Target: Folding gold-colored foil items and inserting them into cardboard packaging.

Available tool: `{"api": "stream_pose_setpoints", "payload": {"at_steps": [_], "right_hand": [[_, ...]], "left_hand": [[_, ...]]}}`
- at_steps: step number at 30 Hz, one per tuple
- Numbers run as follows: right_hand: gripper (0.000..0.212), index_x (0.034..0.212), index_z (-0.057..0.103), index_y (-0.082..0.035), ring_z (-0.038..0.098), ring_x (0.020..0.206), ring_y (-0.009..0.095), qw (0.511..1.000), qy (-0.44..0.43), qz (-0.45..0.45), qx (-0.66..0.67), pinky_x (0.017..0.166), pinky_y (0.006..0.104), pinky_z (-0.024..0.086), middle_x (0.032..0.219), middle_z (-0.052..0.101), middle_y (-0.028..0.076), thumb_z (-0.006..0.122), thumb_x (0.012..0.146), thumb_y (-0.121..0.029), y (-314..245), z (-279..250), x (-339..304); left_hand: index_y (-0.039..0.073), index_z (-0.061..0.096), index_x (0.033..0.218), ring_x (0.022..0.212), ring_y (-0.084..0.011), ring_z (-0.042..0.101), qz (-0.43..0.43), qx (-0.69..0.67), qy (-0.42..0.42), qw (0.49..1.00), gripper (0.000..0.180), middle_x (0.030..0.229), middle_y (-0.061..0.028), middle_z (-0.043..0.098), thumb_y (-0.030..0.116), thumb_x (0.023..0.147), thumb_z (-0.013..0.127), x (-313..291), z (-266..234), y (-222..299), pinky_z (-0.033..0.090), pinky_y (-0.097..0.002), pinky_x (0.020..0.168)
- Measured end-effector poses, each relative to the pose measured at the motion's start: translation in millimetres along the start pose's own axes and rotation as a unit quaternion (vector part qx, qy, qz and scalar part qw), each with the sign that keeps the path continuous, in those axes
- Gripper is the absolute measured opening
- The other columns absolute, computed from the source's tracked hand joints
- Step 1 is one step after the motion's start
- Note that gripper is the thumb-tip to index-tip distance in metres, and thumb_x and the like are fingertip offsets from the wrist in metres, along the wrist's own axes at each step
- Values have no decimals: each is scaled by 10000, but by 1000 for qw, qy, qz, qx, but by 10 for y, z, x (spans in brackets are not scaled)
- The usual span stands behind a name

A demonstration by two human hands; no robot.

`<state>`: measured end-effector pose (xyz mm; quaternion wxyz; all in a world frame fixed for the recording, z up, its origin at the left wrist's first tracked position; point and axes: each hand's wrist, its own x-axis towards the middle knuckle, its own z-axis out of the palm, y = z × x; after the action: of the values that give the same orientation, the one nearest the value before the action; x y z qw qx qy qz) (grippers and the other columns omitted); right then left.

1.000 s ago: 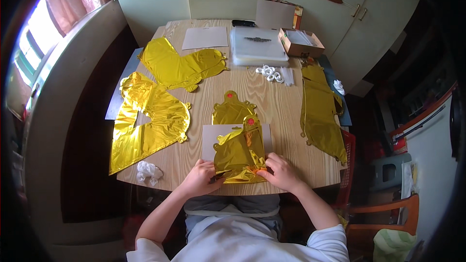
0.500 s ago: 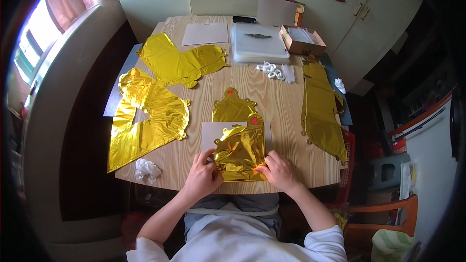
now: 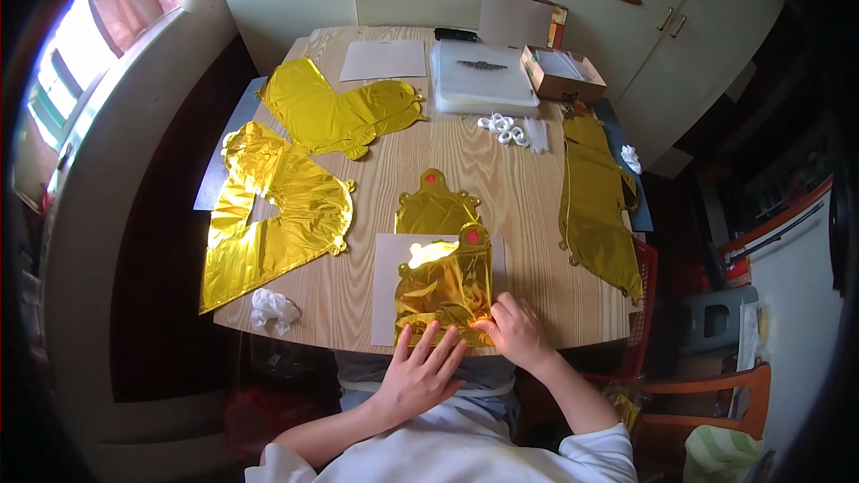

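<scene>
Head view: a gold foil piece (image 3: 445, 284) is lying over a pale card (image 3: 384, 291) at the near edge of the desk (image 3: 528, 215).
Left hand (image 3: 420, 379): open, spread fingers are resting on the foil, gripping nothing.
Right hand (image 3: 516, 331): thumb and fingers are pinching its near right side.

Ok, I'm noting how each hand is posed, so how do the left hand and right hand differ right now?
The left hand lies palm down with fingers fanned out; the right hand has its fingers bent. The left hand rests across the lower part of the gold foil, while the right hand appears to pinch its lower right corner. Both are bare and touch the same foil.
</scene>
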<state>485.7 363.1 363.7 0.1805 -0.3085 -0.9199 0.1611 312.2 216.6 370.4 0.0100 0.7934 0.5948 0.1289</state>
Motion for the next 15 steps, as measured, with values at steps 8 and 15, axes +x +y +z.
{"api": "stream_pose_setpoints", "payload": {"at_steps": [8,15], "right_hand": [[289,846,551,-10,581,862,339,995,16,44,91,750,428,478,989,533,143,695,855,-261,-60,-7,-47],[272,880,547,25,560,969,365,989,48,54,130,826,432,473,1091,519,180,707,851,-194,-13,-10,-2]], "left_hand": [[232,435,1428,1360,-469,310,-15,51,-20,998,785,1479,-128,384,618,776,642,-98,127,43,220,-707,1043],[296,395,1451,1358,-509,279,-20,69,-25,997,828,1491,-155,356,650,746,646,-85,167,56,206,-728,1031]]}}
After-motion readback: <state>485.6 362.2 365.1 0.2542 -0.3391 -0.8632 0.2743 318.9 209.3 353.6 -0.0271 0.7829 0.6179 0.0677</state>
